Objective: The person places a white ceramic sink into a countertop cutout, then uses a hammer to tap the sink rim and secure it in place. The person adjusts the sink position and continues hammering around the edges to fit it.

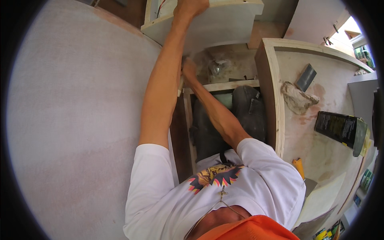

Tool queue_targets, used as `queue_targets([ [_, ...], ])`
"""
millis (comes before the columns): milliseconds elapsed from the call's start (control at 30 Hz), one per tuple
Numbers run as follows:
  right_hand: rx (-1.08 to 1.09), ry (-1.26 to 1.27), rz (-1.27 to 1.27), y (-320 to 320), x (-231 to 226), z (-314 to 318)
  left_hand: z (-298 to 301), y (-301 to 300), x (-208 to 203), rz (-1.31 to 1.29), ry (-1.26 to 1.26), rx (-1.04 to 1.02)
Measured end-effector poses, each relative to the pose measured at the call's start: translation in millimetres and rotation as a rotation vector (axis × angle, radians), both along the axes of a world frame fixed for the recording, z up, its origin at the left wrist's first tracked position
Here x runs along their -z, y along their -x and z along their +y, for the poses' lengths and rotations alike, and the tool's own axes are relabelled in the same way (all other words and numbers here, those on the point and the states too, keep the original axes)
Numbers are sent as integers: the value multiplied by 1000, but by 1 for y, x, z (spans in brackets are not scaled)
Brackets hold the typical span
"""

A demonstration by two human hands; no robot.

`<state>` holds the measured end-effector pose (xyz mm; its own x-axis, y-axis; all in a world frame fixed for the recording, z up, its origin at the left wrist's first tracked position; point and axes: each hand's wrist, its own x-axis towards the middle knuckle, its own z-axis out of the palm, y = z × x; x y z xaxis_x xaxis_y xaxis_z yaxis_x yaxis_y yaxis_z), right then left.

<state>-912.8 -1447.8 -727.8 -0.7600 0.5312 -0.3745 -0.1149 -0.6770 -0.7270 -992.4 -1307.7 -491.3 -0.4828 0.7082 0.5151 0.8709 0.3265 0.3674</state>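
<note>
Box (218, 30), wooden, likely stiff, heavy; best held by its rim (236, 3). Left hand (193, 6) at rim, right hand (189, 69) near; I cannot tell either's finger state.

Pale panel (224, 30) w/ lt. wood edge; top ctr. of view

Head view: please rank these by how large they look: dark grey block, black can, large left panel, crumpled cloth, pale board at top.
Largest to smallest:
1. Large left panel
2. Pale board
3. Black can
4. Crumpled cloth
5. Dark grey block
</note>
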Motion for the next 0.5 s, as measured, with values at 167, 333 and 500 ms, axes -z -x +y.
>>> queue_targets([
  [167, -97, 124, 72, 29, 27, 39, 13, 3, -2, -6, 8, 38],
  [333, -67, 239, 64, 4, 4, 7, 3, 18, 4, 24, -15, 34],
  [500, -49, 174, 61, -2, 3, -6, 7, 6, 0, -3, -6, 51],
])
